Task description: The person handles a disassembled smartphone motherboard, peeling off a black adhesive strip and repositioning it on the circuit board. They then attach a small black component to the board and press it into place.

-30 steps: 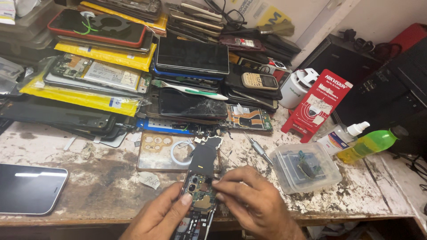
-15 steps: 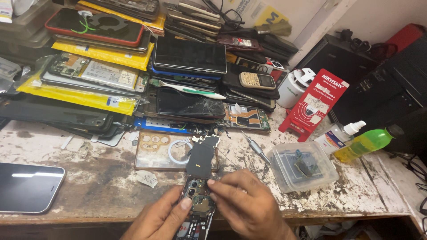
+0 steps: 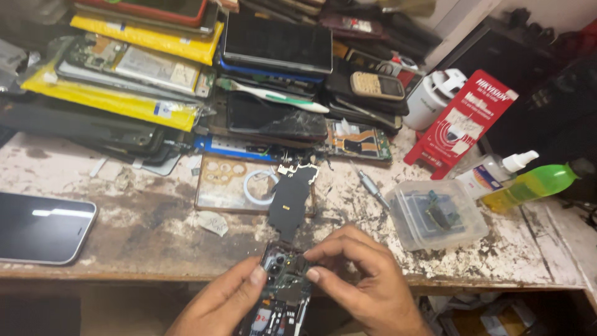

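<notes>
At the worktop's front edge, left hand (image 3: 227,305) steadies the opened smartphone (image 3: 281,298) while right hand (image 3: 364,280) fingertips pinch its camera-end board, which seems mid-disassembly and needs gentle lifting.

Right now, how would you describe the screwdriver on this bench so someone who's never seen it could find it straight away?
Start at the worn white workbench and find the clear plastic tub on its right side. Just left of that tub, the screwdriver lies flat and slanted on the bare top, beyond the right hand. It is the only slim silver metal stick there; its neighbours are flat phones and boards.
</notes>
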Demonstrator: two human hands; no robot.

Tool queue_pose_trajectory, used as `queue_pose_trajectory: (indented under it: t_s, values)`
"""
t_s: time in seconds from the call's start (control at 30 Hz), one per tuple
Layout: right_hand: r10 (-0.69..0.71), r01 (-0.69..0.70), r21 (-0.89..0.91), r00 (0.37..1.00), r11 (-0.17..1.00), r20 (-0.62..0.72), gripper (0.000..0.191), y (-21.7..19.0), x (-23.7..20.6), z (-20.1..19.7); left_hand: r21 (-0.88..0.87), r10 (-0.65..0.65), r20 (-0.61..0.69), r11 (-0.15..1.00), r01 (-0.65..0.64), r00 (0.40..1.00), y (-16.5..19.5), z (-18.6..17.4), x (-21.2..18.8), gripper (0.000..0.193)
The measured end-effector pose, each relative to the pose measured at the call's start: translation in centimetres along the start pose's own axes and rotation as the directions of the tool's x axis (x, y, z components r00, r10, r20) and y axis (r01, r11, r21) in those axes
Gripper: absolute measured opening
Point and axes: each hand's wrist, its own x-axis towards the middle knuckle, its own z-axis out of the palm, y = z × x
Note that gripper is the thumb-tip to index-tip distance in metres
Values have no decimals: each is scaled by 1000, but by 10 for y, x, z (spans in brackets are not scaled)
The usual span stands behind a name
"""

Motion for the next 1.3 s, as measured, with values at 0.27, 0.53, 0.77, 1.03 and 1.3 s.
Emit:
queue_pose_trajectory:
  t_s: [0.27,0.53,0.77,1.03,1.3]
  values:
    - [94,-92,-103,996,990,14,20,-10,-2,-3,-106,-30,64,994,37,998,8,0,-2,48]
    - [236,-232,-66,970,971,58,22,-1,-2,-7,-50,-31,174,998,40,984,16,4,-5,49]
    - [71,-71,0,997,997,6,29,1,-4,0,61,-47,124,997,39,991,16,-1,-2,49]
    - [95,-96,-49,995,994,-30,31,-1,-7,1,87,-113,74,990,107,991,15,-5,1,47]
    - [-75,74,-214,997,974,3,34,-3,-10,5,188,-211,-235,948,258,949,12,-9,1,48]
